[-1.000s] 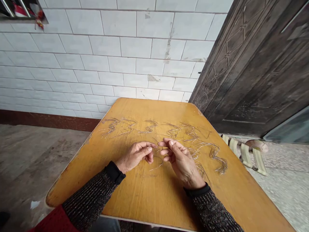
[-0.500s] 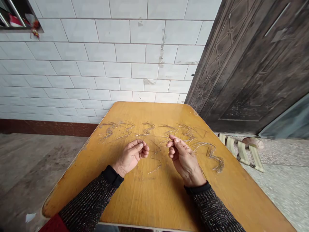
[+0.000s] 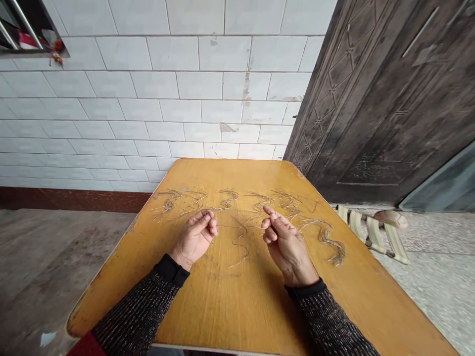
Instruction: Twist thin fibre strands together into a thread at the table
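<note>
Over the middle of the table, my left hand (image 3: pixel 196 238) is closed, thumb pressed against the bent fingers. Facing it, my right hand (image 3: pixel 288 247) is closed in a pinch of thumb and index finger. A thin wire (image 3: pixel 227 226) runs faintly across the gap between them, and both hands seem to grip it. Below the gap, a bent loose wire (image 3: pixel 243 245) lies on the wood. Beyond my hands lie wavy wire bundles, one at the left (image 3: pixel 169 201) and one near the middle (image 3: pixel 229 199). A thicker curved wire bundle (image 3: pixel 330 241) rests right of my right hand.
The yellow wooden table (image 3: pixel 222 311) reaches toward a white tiled wall (image 3: pixel 200 84). At the right stands a dark carved door (image 3: pixel 363 123). A low seat with pale straps (image 3: pixel 376 235) is on the floor by the table's right edge.
My left hand has shifted left and slightly up, widening the gap between my hands. My right hand has moved slightly right. The view has tilted a little.
</note>
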### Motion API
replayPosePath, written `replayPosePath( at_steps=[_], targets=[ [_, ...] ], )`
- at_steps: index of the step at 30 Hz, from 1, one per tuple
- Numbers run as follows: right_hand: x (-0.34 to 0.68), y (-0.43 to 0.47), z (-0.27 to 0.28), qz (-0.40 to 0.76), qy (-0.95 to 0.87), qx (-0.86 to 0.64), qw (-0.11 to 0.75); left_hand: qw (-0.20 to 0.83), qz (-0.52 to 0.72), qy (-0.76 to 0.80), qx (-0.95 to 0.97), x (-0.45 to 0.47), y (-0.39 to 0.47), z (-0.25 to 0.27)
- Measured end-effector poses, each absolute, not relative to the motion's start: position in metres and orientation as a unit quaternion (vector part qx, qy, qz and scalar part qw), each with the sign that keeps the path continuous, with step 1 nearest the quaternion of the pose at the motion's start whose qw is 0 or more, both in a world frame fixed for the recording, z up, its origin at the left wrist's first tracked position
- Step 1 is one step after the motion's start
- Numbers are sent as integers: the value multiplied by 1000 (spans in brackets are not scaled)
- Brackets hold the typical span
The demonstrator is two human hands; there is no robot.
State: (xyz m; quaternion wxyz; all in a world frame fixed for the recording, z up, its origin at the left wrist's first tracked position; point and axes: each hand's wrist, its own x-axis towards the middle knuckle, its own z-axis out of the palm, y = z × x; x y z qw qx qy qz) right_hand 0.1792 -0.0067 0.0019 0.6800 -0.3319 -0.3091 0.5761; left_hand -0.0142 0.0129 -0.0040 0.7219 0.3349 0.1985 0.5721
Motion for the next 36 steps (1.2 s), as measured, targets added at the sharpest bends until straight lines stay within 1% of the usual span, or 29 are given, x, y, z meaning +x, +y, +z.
replayPosePath(
  at_steps=[4,7,9,13,18,24,29,32,36],
  targets=[
    [185,-4,1,551,-304,-333,702,740,512,178,398,-21,9,-5],
    [188,-4,1,546,-328,-333,696,766,438,166,440,-28,8,-6],
    [188,-4,2,557,-337,-326,686,771,422,163,448,-30,10,-6],
    [183,-7,4,591,-331,-301,671,744,480,201,420,-24,11,-7],
    [173,-8,0,630,-300,-299,651,711,461,235,477,-5,0,-7],
    [164,-7,-6,694,-269,-301,596,650,516,241,503,2,-7,-4],
    [162,-6,-10,718,-262,-289,577,607,534,252,532,2,-6,-1],
    [165,-5,-9,708,-277,-286,583,610,525,246,540,4,-7,1],
    [168,-6,-4,671,-303,-295,609,653,526,227,495,7,-6,0]
  ],
)
